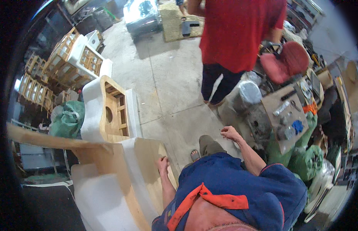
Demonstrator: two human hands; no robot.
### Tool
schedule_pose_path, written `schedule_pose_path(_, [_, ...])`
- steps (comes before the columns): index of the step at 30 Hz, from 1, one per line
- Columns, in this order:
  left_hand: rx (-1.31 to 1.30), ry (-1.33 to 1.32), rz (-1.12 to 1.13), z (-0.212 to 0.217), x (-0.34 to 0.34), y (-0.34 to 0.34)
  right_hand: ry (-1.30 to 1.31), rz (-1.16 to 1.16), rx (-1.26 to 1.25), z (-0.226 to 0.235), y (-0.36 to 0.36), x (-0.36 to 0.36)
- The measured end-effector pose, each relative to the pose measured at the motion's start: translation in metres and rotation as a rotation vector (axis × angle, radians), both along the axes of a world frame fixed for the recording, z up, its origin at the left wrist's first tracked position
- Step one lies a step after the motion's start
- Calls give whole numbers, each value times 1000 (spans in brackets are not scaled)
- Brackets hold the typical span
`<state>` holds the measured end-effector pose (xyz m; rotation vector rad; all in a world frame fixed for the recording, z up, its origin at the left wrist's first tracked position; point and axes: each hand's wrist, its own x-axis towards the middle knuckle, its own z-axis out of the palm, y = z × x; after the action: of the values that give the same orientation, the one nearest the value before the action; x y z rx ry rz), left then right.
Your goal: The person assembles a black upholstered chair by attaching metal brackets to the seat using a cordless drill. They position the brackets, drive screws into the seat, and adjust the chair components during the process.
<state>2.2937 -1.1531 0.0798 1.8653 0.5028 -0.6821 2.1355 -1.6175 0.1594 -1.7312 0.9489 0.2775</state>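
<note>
Dark fisheye edges swallow the corners, and the co-worker in a red shirt [240,36] is cut off above the shoulders. My left hand [162,164] is curled nearly into a fist, its fingertips hidden; whether it grips anything, I cannot tell. My right hand [231,134] hangs in the air over the floor, fingers loosely bent and partly spread, with no object visible in it.

The pale wooden panel [150,156] of a part-padded furniture piece lies at my left hand, which overlaps its right edge; contact is unclear. My right hand is well apart from it. Just beyond the panel stands a white-padded frame [93,111].

The concrete floor [159,73] runs away ahead. More wooden frames [65,52] stack at far left; a red chair [287,61] and a tool-strewn board [275,109] crowd the right.
</note>
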Motion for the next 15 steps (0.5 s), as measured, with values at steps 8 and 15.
schedule_pose_path(8, [-251,37,131,-32,236,-107,-216,209,-23,-10,-91,312])
schedule_pose_path(15, [-71,368,166,-47,352,-137,-379,129,-187,51,-213,618])
